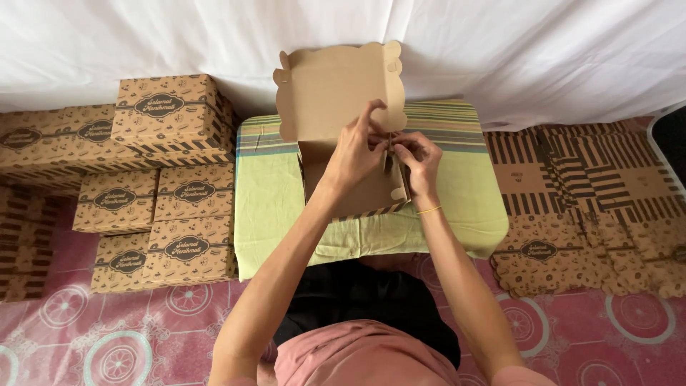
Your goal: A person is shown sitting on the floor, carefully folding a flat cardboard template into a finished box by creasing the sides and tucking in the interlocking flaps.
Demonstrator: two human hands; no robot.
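A brown cardboard box (334, 93), half folded with its scalloped lid standing up, rests on a low table covered in a green striped cloth (268, 193). My left hand (357, 146) grips the box's right side wall near the lid. Just to its right, my right hand (416, 161) pinches a flap at the same right corner. Both hands touch the box and nearly touch each other. A thin yellow band circles my right wrist.
Several finished printed brown boxes (168, 111) are stacked on the left. A pile of flat, unfolded striped box blanks (579, 193) lies on the right. A white sheet (536, 50) hangs behind; a pink patterned floor mat (107, 336) is underneath.
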